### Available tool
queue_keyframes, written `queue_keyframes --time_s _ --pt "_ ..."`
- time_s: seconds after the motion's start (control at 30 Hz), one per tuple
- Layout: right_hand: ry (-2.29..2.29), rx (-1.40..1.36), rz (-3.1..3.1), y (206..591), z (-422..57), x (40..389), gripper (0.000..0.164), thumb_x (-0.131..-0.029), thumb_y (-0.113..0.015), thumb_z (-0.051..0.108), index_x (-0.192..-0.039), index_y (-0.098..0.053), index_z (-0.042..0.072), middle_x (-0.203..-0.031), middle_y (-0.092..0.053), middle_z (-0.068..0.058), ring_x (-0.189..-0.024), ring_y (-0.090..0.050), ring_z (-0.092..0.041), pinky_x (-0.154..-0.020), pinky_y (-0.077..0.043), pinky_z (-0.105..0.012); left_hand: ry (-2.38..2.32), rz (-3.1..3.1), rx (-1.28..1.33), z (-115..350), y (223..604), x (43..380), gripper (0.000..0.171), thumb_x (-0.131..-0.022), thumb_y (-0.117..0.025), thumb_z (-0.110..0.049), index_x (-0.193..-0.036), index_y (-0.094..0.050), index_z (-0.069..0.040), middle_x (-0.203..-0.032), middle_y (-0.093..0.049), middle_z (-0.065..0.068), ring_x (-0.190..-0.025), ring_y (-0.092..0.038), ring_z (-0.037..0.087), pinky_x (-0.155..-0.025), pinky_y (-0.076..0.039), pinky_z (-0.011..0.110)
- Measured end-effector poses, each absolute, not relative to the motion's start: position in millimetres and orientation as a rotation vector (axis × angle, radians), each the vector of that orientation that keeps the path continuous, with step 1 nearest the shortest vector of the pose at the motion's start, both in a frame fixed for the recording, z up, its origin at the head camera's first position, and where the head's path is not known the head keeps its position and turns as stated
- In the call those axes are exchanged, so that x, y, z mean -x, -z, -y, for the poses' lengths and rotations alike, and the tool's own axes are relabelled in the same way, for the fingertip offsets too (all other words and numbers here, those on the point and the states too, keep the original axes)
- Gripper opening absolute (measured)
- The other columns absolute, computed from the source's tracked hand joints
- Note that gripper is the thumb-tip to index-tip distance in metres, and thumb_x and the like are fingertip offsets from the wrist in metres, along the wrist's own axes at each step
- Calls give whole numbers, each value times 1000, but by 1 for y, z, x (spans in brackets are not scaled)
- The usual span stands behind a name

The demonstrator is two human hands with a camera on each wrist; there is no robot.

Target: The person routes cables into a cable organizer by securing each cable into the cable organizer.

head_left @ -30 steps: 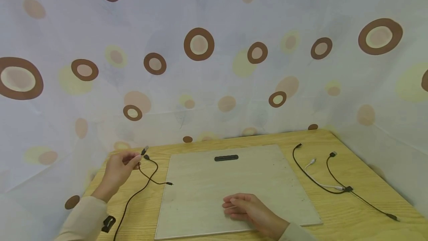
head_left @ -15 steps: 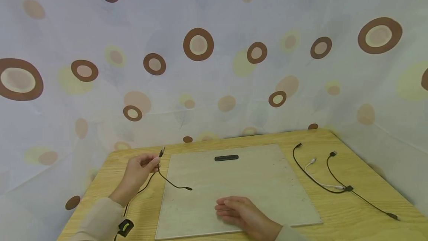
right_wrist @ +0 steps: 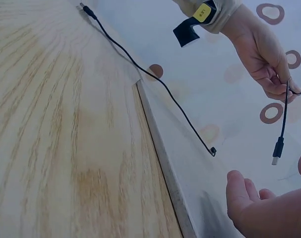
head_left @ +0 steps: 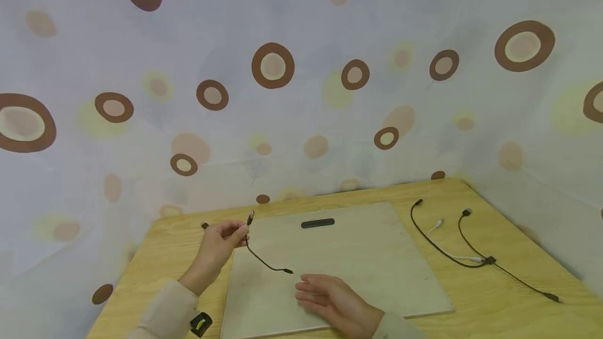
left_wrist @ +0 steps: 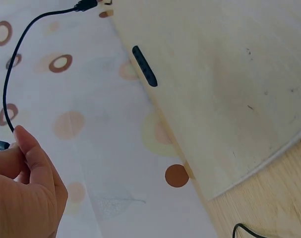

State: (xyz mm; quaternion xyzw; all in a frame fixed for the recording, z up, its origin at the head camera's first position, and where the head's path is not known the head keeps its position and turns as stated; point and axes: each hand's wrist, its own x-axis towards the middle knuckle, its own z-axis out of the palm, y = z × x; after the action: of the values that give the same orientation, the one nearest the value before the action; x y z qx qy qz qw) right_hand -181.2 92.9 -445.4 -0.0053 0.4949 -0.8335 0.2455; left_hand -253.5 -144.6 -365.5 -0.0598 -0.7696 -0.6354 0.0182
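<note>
My left hand [head_left: 219,247] pinches a short black USB cable [head_left: 264,262] just below one plug, which points up past the fingertips. The cable's other end hangs to the right, its small plug [right_wrist: 278,148] with a metal tip close to my right hand. In the left wrist view, the thumb and fingers of the left hand [left_wrist: 29,183] grip the cable [left_wrist: 11,64]. Over the board, my right hand [head_left: 334,300] is held with fingers relaxed, apart from the plug. A second black cable [right_wrist: 160,82] lies left of the board, mostly hidden behind the left arm in the head view.
A pale board [head_left: 367,245] with a dark slot [head_left: 317,223] lies on the wooden table [head_left: 499,307]. To its right is a branching cable [head_left: 490,260] with black and white leads. A dotted curtain [head_left: 301,103] stands behind the table.
My left hand has carried the short cable rightward over the board, with its hanging end now near the right hand. The right hand has shifted slightly left.
</note>
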Motion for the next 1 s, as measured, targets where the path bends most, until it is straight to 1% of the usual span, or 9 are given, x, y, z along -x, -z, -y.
queue_keyframes --time_s 0.1,0.2,0.4,0.57,0.63,0.77,0.87,1.0 --pt "2297 24 -1282 446 -94 184 60 -91 -50 21 -133 -22 -13 -132 -35 -30 -117 -43 -35 -98 -33 -43 2006 2377 191 136 367 253 17 -85 -58 -6 -96 -58 7 -80 -60 10 -73 -59 16 -67 -51 24" --pt "2307 35 -1226 445 -97 187 61 -92 -49 22 -134 -21 -12 -133 -33 -30 -118 -42 -35 -99 -31 -44 2030 2366 207 129 368 253 16 -85 -58 -6 -95 -59 6 -80 -60 9 -73 -59 16 -67 -51 24" --pt "2330 -31 -1187 444 -100 185 60 -91 -50 20 -134 -21 -11 -126 -44 -26 -114 -46 -33 -98 -33 -42 2061 2375 217 121 371 254 11 -85 -58 -5 -91 -60 5 -82 -60 14 -72 -59 16 -67 -51 24" --pt "2334 -72 -1221 443 -98 183 59 -90 -53 22 -133 -28 -9 -124 -47 -22 -112 -49 -29 -97 -35 -39 2062 2385 221 120 375 253 11 -85 -57 -4 -92 -61 5 -80 -61 11 -72 -59 17 -67 -51 25" --pt "2327 -77 -1261 443 -98 183 58 -89 -54 22 -132 -30 -9 -123 -48 -20 -109 -52 -25 -95 -37 -38 2076 2382 236 120 375 253 12 -85 -57 -4 -92 -60 5 -80 -61 10 -73 -59 18 -67 -51 25" --pt "2310 -101 -1344 443 -97 182 58 -88 -55 17 -133 -28 -8 -117 -52 -18 -98 -57 -19 -88 -43 -33 2103 2377 260 120 375 252 13 -85 -58 -5 -93 -60 4 -82 -60 14 -75 -59 22 -67 -51 25" --pt "2285 -111 -1394 443 -95 181 58 -88 -55 16 -132 -27 -10 -113 -54 -18 -94 -59 -21 -84 -46 -32 2106 2379 266 120 374 252 13 -85 -58 -6 -93 -60 4 -84 -59 15 -76 -59 22 -68 -51 25" --pt "2275 -74 -1416 442 -93 181 56 -89 -53 16 -131 -27 -11 -114 -55 -19 -99 -58 -25 -84 -46 -34 2110 2388 271 119 371 251 15 -85 -59 -9 -93 -60 3 -82 -60 11 -75 -59 19 -69 -51 25"
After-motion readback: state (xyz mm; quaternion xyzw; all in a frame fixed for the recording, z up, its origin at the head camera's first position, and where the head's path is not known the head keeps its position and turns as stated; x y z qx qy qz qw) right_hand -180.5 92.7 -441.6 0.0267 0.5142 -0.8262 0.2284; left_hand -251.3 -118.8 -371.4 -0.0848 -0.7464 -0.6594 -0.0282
